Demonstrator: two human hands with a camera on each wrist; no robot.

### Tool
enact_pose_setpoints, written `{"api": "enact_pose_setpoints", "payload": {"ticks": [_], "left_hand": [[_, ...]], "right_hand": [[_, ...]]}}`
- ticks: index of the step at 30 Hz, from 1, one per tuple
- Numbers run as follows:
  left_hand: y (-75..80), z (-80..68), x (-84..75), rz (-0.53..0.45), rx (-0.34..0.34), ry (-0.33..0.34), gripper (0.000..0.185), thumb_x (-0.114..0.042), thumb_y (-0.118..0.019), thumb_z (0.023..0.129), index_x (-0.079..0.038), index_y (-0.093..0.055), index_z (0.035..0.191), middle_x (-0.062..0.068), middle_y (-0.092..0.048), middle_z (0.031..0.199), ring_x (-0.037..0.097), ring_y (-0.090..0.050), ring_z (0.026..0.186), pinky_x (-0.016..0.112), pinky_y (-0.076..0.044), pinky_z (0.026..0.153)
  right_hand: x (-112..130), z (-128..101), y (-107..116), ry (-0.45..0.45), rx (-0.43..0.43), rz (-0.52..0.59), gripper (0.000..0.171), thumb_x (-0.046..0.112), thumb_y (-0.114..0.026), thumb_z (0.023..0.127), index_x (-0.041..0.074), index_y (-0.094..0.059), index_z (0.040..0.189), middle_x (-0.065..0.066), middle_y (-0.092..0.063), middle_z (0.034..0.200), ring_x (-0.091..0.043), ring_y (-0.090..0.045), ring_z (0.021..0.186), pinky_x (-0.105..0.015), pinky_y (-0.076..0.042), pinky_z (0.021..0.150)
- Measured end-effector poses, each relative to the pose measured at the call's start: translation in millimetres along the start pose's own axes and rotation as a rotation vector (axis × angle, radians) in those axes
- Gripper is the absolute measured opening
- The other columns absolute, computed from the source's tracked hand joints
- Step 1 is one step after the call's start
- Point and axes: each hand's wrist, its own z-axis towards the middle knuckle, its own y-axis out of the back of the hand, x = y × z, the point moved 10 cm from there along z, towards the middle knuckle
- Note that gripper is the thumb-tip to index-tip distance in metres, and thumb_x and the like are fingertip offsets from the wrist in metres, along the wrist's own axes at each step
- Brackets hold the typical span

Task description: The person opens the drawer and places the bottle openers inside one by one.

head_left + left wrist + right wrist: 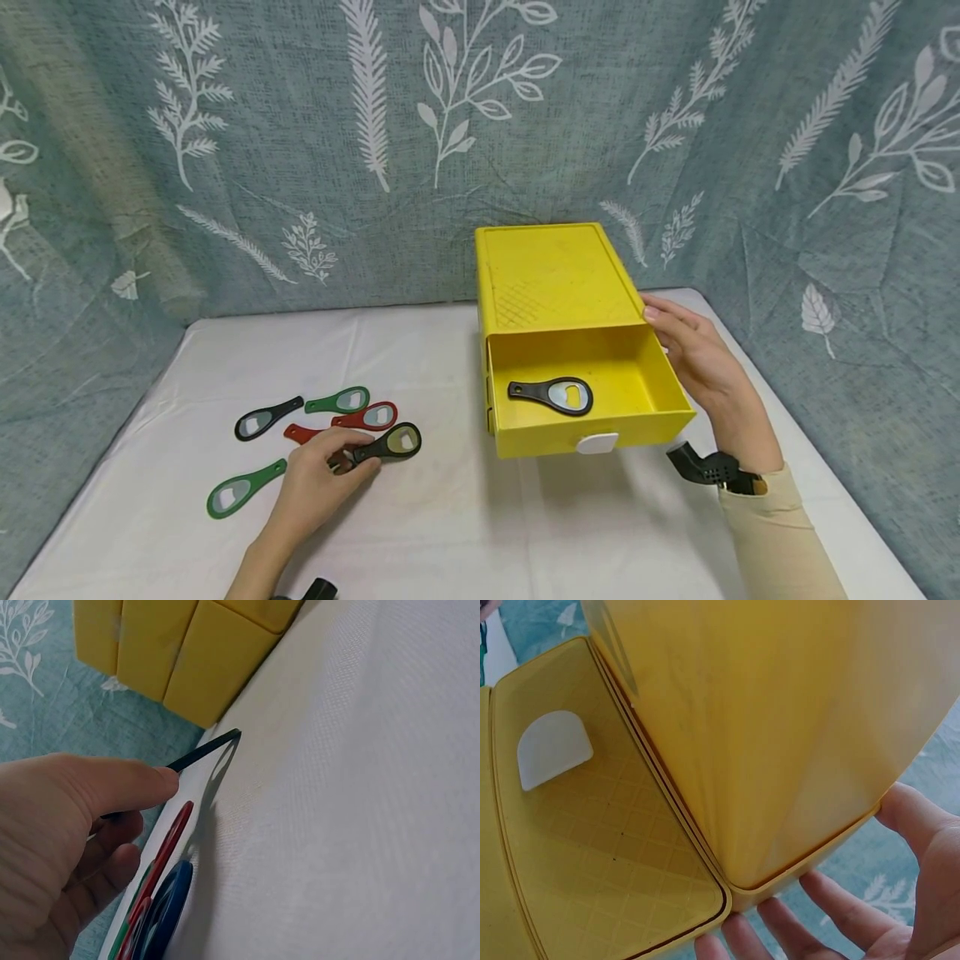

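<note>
My left hand (318,475) pinches a black bottle opener (397,442) by its handle between thumb and fingers. In the left wrist view this opener (206,750) is tilted, its round end close over the white cloth. Around the hand lie a black opener (268,417), a green one (339,402), a red one (367,416) and another green one (246,489). A second red opener (302,433) is partly hidden by the hand. My right hand (697,358) rests with extended fingers against the right side of a yellow drawer box (558,275).
The box's upper drawer (645,375) is pulled out, with a white knob (597,443) and one black opener (555,394) inside. Below it, a closed drawer (615,840) shows in the right wrist view. A patterned blue-grey curtain (300,150) surrounds the white-covered table (450,517).
</note>
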Motion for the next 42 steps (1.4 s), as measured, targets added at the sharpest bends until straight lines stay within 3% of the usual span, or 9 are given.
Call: {"api": "enact_pose_setpoints", "payload": {"ticks": [9, 21, 24, 30, 33, 37, 39, 42], "left_hand": [[5.2, 0.4, -6.9, -0.018, -0.055, -0.072, 0.037, 0.002, -0.090, 0.064, -0.013, -0.076, 0.095, -0.008, -0.068, 0.086, 0.009, -0.060, 0.066, 0.018, -0.048, 0.056], [8.1, 4.2, -12.0, -0.060, -0.088, -0.108, 0.033, -0.001, -0.091, 0.065, -0.012, -0.078, 0.094, -0.006, -0.071, 0.092, 0.009, -0.062, 0.071, 0.017, -0.051, 0.064], [13.9, 5.3, -12.5, -0.080, -0.098, -0.066, 0.030, -0.004, -0.091, 0.068, -0.013, -0.079, 0.094, -0.006, -0.072, 0.092, 0.008, -0.062, 0.072, 0.017, -0.052, 0.064], [36.1, 6.1, -15.1, -0.262, -0.185, 0.070, 0.031, 0.003, -0.089, 0.069, -0.008, -0.079, 0.096, 0.001, -0.072, 0.094, 0.011, -0.065, 0.077, 0.016, -0.050, 0.059], [46.5, 9.7, -25.6, -0.343, -0.243, 0.069, 0.032, 0.010, -0.086, 0.069, -0.002, -0.078, 0.098, 0.009, -0.071, 0.095, 0.014, -0.064, 0.078, 0.015, -0.047, 0.058], [57.2, 16.2, -43.4, -0.447, -0.306, 0.034, 0.033, 0.020, -0.081, 0.068, 0.008, -0.074, 0.098, 0.019, -0.069, 0.094, 0.018, -0.063, 0.078, 0.017, -0.052, 0.068], [61.1, 19.2, -50.2, -0.483, -0.332, 0.050, 0.033, 0.021, -0.080, 0.068, 0.010, -0.073, 0.098, 0.019, -0.068, 0.095, 0.019, -0.063, 0.078, 0.020, -0.054, 0.071], [64.4, 24.7, -59.0, -0.521, -0.352, 0.092, 0.031, 0.018, -0.081, 0.069, 0.009, -0.074, 0.098, 0.017, -0.069, 0.095, 0.019, -0.064, 0.077, 0.020, -0.055, 0.066]], "right_hand": [[0.6, -1.4, -1.7, 0.000, 0.000, 0.004, 0.032, 0.019, -0.057, 0.102, 0.012, -0.063, 0.132, 0.000, -0.066, 0.120, -0.021, -0.052, 0.118, -0.035, -0.040, 0.099], [1.3, -3.6, 3.4, 0.004, -0.012, 0.005, 0.033, 0.020, -0.058, 0.102, 0.012, -0.063, 0.133, -0.001, -0.065, 0.122, -0.021, -0.052, 0.118, -0.033, -0.045, 0.096], [0.6, -2.8, 2.6, -0.004, -0.016, 0.003, 0.034, 0.020, -0.058, 0.101, 0.012, -0.062, 0.134, -0.001, -0.064, 0.123, -0.022, -0.050, 0.121, -0.037, -0.040, 0.100], [-0.8, 0.5, -1.6, -0.010, -0.009, -0.020, 0.037, 0.022, -0.059, 0.101, 0.011, -0.058, 0.137, -0.001, -0.063, 0.124, -0.024, -0.046, 0.124, -0.045, -0.031, 0.103], [-0.8, 0.6, -0.9, -0.003, -0.012, -0.016, 0.036, 0.021, -0.059, 0.101, 0.011, -0.060, 0.136, 0.000, -0.064, 0.123, -0.023, -0.047, 0.124, -0.042, -0.035, 0.102], [-0.5, 0.1, -0.8, 0.010, 0.002, 0.016, 0.032, 0.018, -0.057, 0.102, 0.012, -0.062, 0.133, 0.000, -0.065, 0.121, -0.021, -0.050, 0.121, -0.035, -0.043, 0.097], [-0.4, 0.0, -1.0, 0.014, 0.010, 0.030, 0.032, 0.017, -0.056, 0.102, 0.012, -0.062, 0.133, 0.000, -0.066, 0.121, -0.020, -0.052, 0.120, -0.034, -0.046, 0.095], [0.2, 0.5, -0.9, 0.015, 0.010, 0.026, 0.033, 0.018, -0.057, 0.102, 0.012, -0.062, 0.133, -0.001, -0.066, 0.121, -0.020, -0.052, 0.119, -0.034, -0.046, 0.095]]}}
